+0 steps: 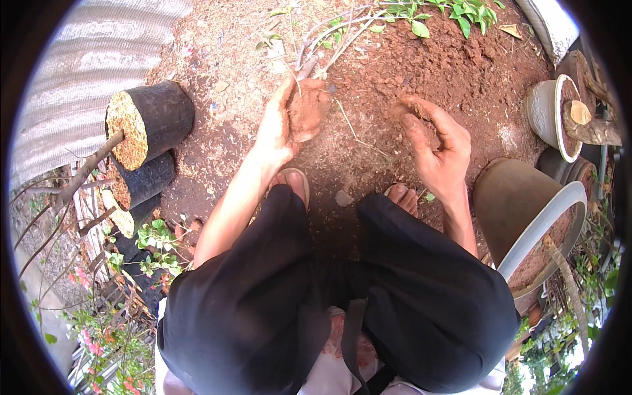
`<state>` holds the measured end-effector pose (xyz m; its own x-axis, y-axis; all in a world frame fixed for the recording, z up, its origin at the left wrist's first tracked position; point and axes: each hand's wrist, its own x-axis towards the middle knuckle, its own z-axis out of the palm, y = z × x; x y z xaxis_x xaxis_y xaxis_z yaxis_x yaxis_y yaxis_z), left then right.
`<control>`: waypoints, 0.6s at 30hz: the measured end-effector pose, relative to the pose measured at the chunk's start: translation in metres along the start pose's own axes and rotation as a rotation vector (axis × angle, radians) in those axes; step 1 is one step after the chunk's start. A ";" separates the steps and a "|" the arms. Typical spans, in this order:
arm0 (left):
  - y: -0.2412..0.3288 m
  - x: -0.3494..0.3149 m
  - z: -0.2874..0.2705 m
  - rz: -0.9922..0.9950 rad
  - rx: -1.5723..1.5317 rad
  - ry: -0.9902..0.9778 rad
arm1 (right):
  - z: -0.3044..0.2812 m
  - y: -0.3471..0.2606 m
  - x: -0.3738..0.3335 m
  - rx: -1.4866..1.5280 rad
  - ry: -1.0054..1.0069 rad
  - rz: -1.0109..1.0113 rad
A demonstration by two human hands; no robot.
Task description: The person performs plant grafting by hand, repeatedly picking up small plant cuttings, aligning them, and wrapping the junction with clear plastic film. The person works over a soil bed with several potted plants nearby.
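Observation:
My left hand (280, 122) is closed around the root ball of a plant, a lump of reddish-brown soil (307, 113). Bare stems (336, 54) run from the lump up and to the right, ending in green leaves (464, 14) at the top. Smeared with soil, my right hand (440, 141) hovers to the right of the lump without touching it. Its fingers and thumb curve apart, with a gap between them. Whether a few crumbs of soil cling inside that gap, I cannot tell.
Loose red soil (471, 72) is heaped at the upper right. Black grow bags (155, 118) lie on their sides at the left by a corrugated sheet (85, 72). To the right stand a large grey pot (520, 204) and a smaller white pot (545, 108), both with woody stems.

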<state>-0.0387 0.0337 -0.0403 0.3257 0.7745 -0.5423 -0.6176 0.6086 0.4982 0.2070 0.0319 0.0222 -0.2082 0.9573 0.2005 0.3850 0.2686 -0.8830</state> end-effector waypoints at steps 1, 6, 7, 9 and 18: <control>0.001 0.000 -0.005 -0.003 -0.072 -0.127 | 0.000 0.001 -0.001 -0.005 -0.004 -0.005; 0.011 -0.007 0.010 0.146 -0.081 -0.310 | 0.001 -0.001 0.004 -0.051 -0.031 0.033; 0.012 -0.008 0.009 0.159 -0.056 -0.350 | 0.001 -0.002 0.004 -0.047 -0.035 0.042; 0.012 -0.008 0.009 0.137 0.016 -0.241 | 0.001 -0.001 0.004 -0.047 -0.059 0.037; 0.017 -0.018 0.030 0.104 0.247 -0.134 | 0.000 -0.001 0.003 -0.053 -0.125 0.031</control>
<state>-0.0334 0.0355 -0.0019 0.3712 0.8409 -0.3938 -0.4652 0.5355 0.7049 0.2064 0.0349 0.0235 -0.3045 0.9454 0.1160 0.4395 0.2475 -0.8635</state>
